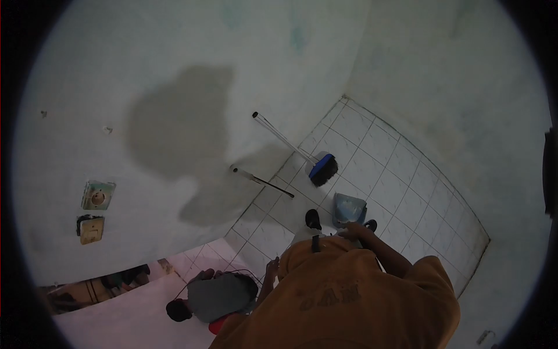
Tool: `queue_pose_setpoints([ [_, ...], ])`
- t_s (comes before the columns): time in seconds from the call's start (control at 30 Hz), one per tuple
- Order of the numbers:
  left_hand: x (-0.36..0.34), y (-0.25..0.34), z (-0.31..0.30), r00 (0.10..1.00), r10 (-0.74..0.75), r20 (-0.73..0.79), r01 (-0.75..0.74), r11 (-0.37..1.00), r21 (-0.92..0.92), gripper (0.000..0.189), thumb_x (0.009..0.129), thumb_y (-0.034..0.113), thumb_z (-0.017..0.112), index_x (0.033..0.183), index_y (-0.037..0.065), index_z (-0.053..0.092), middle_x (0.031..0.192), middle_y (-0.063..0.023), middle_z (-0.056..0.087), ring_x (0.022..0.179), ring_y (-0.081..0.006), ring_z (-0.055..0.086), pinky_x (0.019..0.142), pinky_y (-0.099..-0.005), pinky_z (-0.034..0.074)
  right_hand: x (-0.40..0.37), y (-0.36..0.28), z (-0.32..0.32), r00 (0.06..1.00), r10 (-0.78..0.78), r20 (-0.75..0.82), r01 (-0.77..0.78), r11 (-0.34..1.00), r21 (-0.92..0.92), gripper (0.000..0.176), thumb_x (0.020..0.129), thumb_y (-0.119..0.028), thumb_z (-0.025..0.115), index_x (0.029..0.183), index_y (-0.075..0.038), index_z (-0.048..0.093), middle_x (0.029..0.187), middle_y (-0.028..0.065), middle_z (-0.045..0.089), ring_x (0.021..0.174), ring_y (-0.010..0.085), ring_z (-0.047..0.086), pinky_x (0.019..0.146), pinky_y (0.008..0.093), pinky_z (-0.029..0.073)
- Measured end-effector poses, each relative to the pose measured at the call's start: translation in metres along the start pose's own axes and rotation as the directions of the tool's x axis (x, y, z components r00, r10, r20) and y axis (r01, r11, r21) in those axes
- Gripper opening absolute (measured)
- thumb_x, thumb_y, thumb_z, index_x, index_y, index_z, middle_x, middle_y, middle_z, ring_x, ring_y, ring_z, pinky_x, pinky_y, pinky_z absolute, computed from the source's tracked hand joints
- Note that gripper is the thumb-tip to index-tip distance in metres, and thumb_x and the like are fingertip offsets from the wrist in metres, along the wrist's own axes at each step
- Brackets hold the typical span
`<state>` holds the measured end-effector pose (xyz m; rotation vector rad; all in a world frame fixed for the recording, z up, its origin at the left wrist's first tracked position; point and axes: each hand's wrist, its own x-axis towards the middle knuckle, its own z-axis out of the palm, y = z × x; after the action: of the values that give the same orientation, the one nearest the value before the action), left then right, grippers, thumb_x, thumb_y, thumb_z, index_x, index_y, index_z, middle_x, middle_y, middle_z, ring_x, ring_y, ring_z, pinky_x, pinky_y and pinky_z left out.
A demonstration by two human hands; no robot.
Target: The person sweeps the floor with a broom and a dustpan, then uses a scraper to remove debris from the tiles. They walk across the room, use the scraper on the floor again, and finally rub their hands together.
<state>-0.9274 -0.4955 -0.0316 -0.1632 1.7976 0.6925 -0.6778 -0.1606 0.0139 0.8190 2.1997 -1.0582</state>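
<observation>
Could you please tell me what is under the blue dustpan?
The dustpan rests on the white tiled floor, the right hand at its near edge. The tiles directly beneath it are covered, so nothing there can be seen.

Home room, tiled floor [401, 174] (wall sockets [97, 195])

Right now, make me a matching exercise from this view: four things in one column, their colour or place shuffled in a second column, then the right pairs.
Things:
1. broom
2. dustpan
3. sockets
4. shirt

Descriptions:
A. orange
B. on the wall, far left
C. leaning on the wall, blue head down on the tiles
D. pale blue, on the tiles by the right hand

Pairs: 1-C, 2-D, 3-B, 4-A.
</observation>
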Motion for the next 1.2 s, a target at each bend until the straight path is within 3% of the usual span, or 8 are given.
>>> queue_pose_setpoints([
  [0.17, 0.041, 0.050, -0.004, 0.966, 0.154, 0.208, -0.222, 0.905, 0.363, 0.043, 0.085, 0.045, 0.046, 0.102, 0.006, 0.050, 0.099, -0.0086, 0.057, 0.089, -0.0200, 0.055, 0.074, -0.0363, 0.044, -0.093, 0.036, 0.026, 0.974, 0.177, -0.144, -0.104, 0.905, 0.412, 0.053, 0.085, -0.046, 0.044, 0.104, 0.002, 0.056, 0.100, 0.0206, 0.055, 0.096, 0.0319, 0.052, 0.087, 0.0373, 0.039],
  [0.3, 0.057, 0.112, 0.010, 0.978, 0.033, 0.204, -0.097, 0.944, 0.315, 0.041, 0.085, 0.045, 0.047, 0.097, 0.006, 0.050, 0.095, -0.0073, 0.057, 0.086, -0.0193, 0.055, 0.072, -0.0355, 0.044, -0.120, 0.037, 0.069, 0.903, 0.301, -0.306, -0.042, 0.772, 0.634, 0.054, 0.086, -0.043, 0.043, 0.118, 0.000, 0.048, 0.123, 0.0236, 0.042, 0.114, 0.0350, 0.041, 0.094, 0.0385, 0.034],
  [0.37, 0.061, 0.138, 0.020, 0.967, 0.075, 0.243, -0.152, 0.936, 0.317, 0.040, 0.086, 0.041, 0.049, 0.104, 0.006, 0.049, 0.100, -0.0078, 0.057, 0.088, -0.0194, 0.054, 0.075, -0.0352, 0.043, -0.126, 0.020, 0.086, 0.734, 0.437, -0.520, -0.034, 0.788, 0.614, 0.048, 0.088, -0.039, 0.042, 0.115, 0.001, 0.050, 0.121, 0.0223, 0.042, 0.114, 0.0325, 0.040, 0.097, 0.0359, 0.032],
  [0.57, 0.056, 0.196, 0.102, 0.856, 0.223, 0.466, -0.447, 0.770, 0.454, 0.042, 0.086, 0.042, 0.047, 0.099, 0.002, 0.052, 0.099, -0.0112, 0.058, 0.088, -0.0205, 0.055, 0.073, -0.0343, 0.043, -0.182, -0.010, 0.123, 0.563, 0.775, -0.285, -0.015, 0.355, 0.935, 0.061, 0.084, -0.042, 0.048, 0.127, 0.000, 0.036, 0.130, 0.0216, 0.035, 0.122, 0.0315, 0.033, 0.100, 0.0361, 0.028],
  [0.7, 0.020, 0.226, 0.173, 0.673, 0.117, 0.730, -0.639, 0.589, 0.495, 0.051, 0.088, 0.043, 0.043, 0.109, -0.003, 0.050, 0.111, -0.0150, 0.055, 0.102, -0.0248, 0.053, 0.085, -0.0384, 0.042, -0.215, -0.032, 0.140, 0.373, 0.905, -0.204, 0.129, 0.167, 0.977, 0.059, 0.082, -0.038, 0.051, 0.124, 0.001, 0.040, 0.113, 0.0219, 0.048, 0.100, 0.0301, 0.049, 0.088, 0.0351, 0.039],
  [0.9, 0.014, 0.219, 0.219, 0.639, -0.026, 0.769, -0.718, 0.341, 0.607, 0.055, 0.088, 0.043, 0.043, 0.112, -0.006, 0.048, 0.110, -0.0159, 0.056, 0.100, -0.0254, 0.054, 0.084, -0.0378, 0.042, -0.191, 0.001, 0.195, 0.223, 0.944, -0.242, 0.062, 0.234, 0.970, 0.064, 0.079, -0.047, 0.051, 0.122, 0.000, 0.044, 0.105, 0.0197, 0.054, 0.096, 0.0307, 0.052, 0.086, 0.0365, 0.040],
  [1.07, -0.019, 0.189, 0.204, 0.796, -0.070, 0.601, -0.573, 0.233, 0.786, 0.050, 0.088, 0.041, 0.044, 0.110, -0.004, 0.050, 0.106, -0.0154, 0.057, 0.097, -0.0254, 0.055, 0.082, -0.0376, 0.042, -0.214, 0.037, 0.203, 0.357, 0.913, 0.199, -0.284, -0.097, 0.954, 0.083, 0.063, -0.056, 0.060, 0.124, -0.002, 0.043, 0.121, 0.0197, 0.048, 0.112, 0.0305, 0.047, 0.092, 0.0355, 0.038],
  [1.2, -0.021, 0.171, 0.214, 0.813, -0.117, 0.570, -0.565, 0.078, 0.821, 0.048, 0.088, 0.040, 0.044, 0.109, -0.003, 0.050, 0.105, -0.0146, 0.058, 0.095, -0.0246, 0.056, 0.080, -0.0370, 0.043, -0.215, 0.077, 0.272, 0.555, 0.785, 0.278, -0.020, -0.321, 0.947, 0.085, 0.057, -0.054, 0.065, 0.120, 0.000, 0.048, 0.120, 0.0173, 0.050, 0.108, 0.0303, 0.050, 0.090, 0.0361, 0.040],
])
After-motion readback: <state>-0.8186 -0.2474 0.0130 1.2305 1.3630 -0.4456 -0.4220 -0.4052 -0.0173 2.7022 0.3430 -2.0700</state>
